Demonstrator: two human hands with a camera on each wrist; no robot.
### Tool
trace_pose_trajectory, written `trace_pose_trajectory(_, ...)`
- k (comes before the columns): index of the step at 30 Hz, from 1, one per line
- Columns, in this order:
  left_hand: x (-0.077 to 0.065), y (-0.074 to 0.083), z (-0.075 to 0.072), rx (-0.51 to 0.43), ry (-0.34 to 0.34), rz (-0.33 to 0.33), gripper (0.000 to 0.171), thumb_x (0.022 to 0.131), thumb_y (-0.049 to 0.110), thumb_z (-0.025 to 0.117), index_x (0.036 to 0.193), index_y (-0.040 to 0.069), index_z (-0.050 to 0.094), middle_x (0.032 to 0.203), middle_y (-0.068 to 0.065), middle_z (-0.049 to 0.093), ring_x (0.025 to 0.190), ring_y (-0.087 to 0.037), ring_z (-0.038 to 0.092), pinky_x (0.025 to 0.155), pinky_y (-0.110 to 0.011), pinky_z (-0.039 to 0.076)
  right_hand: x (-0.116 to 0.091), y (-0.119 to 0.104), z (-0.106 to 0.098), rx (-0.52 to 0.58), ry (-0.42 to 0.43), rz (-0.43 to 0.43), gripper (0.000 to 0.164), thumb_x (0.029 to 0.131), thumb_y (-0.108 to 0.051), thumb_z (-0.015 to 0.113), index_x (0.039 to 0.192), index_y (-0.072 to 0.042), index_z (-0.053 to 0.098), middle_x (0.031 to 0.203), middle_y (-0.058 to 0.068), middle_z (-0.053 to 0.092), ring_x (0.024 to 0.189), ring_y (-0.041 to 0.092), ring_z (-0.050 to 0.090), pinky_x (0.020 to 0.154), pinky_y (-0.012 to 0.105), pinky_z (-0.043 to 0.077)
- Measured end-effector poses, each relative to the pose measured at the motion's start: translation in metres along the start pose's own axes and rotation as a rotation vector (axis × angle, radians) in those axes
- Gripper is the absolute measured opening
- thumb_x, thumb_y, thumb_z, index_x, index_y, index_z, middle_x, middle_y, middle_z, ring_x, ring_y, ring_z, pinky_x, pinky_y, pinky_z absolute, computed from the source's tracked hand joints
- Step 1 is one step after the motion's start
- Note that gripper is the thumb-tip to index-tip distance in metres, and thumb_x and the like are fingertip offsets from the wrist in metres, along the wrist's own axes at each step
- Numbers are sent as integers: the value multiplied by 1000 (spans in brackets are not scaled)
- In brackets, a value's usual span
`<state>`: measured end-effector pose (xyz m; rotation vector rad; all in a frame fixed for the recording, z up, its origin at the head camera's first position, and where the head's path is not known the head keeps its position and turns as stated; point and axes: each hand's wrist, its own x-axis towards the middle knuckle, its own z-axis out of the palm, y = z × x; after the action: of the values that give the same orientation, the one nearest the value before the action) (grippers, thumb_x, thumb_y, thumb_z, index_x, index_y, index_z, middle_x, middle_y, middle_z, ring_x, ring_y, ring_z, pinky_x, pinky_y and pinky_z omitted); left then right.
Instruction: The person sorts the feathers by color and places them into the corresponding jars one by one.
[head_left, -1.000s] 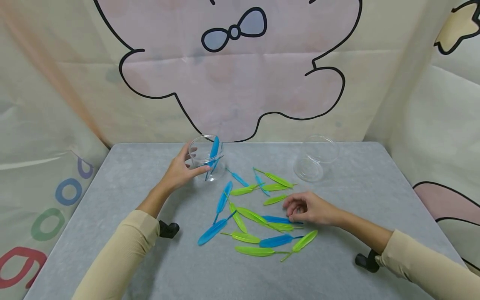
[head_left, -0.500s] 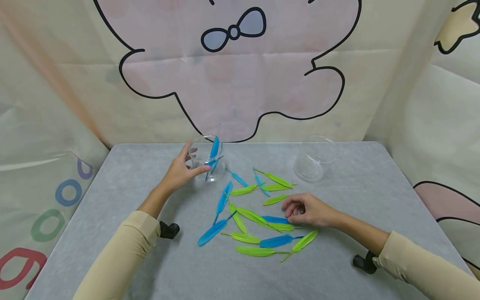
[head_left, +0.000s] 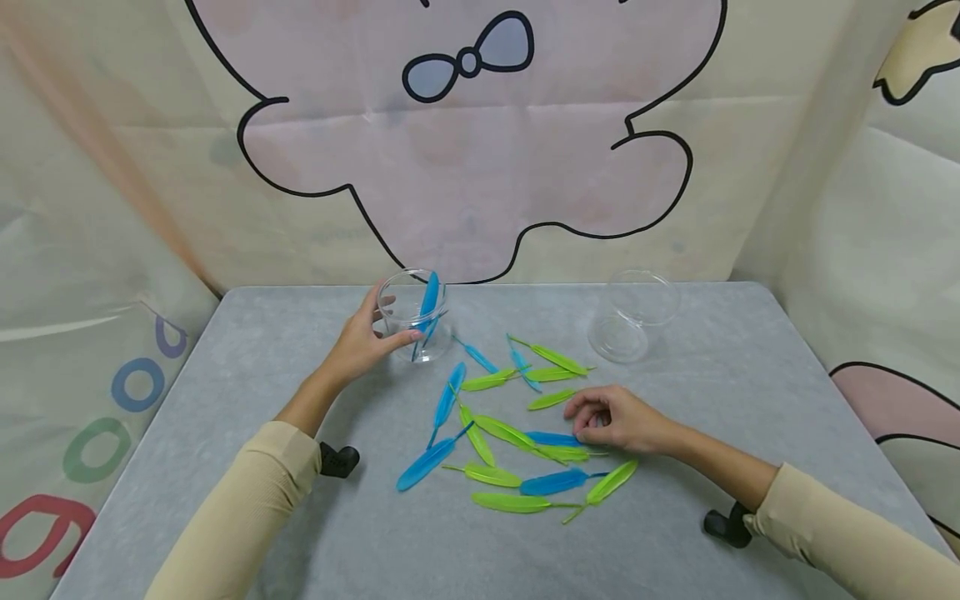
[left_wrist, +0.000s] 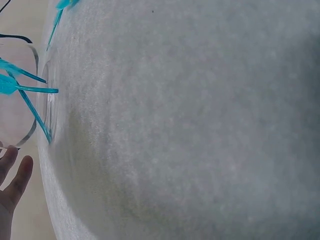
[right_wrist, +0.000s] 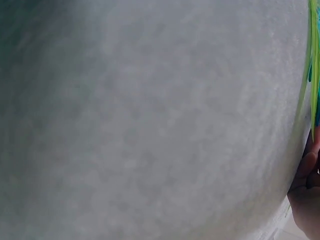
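Note:
My left hand [head_left: 356,343] holds a clear plastic cup [head_left: 431,352] upright at the back left, thumb on the near side and fingers around the far side. Blue feathers [head_left: 429,298] stand in it; their quills [left_wrist: 35,115] reach its bottom in the left wrist view. At centre right my right hand [head_left: 626,421], fingers curled, pinches the quill end of a blue feather [head_left: 549,438] lying on the table. Green feathers [head_left: 506,432] lie against that feather. In the right wrist view only part of the right hand [right_wrist: 307,175] shows, beside green and blue feathers.
Another clear cup [head_left: 637,321] stands at the back right, with no feathers visible in it. Several loose blue and green feathers [head_left: 495,502] lie scattered, some overlapping, across the middle of the grey table [head_left: 420,550]. A printed cloth [head_left: 480,167] hangs behind the table's back edge.
My right hand has shifted very slightly left over the blue feather. The left hand and its cup stay in place.

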<state>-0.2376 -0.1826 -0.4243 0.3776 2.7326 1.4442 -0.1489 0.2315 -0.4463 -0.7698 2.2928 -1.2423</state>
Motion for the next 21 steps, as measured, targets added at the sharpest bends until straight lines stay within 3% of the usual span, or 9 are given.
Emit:
trace_pose_trajectory(4,0,1,0,0,-4,-3,103,86,46,77,161,27,9,156,-15,37,138,-42,39,99,-60,45,0,-2,0,0,-4,1,19,91,-3,69,110,2,66,85,0,71,75,10,63,66,24,51)
trace_pose_trajectory(11,0,2,0,1,-5,-6,103,86,46,77,161,22,10,156,-16,37,137,-41,40,98,-59,46,1,-2,-1,-13,2,-8,20,92,-4,68,110,2,65,83,0,71,75,9,62,68,23,50)
trace_pose_trajectory(21,1,2,-1,9,-6,2,100,87,43,76,160,27,10,155,-16,37,136,-41,40,96,-59,47,8,-9,-5,-58,34,-30,18,92,0,67,109,5,64,84,4,70,76,10,63,73,24,52)
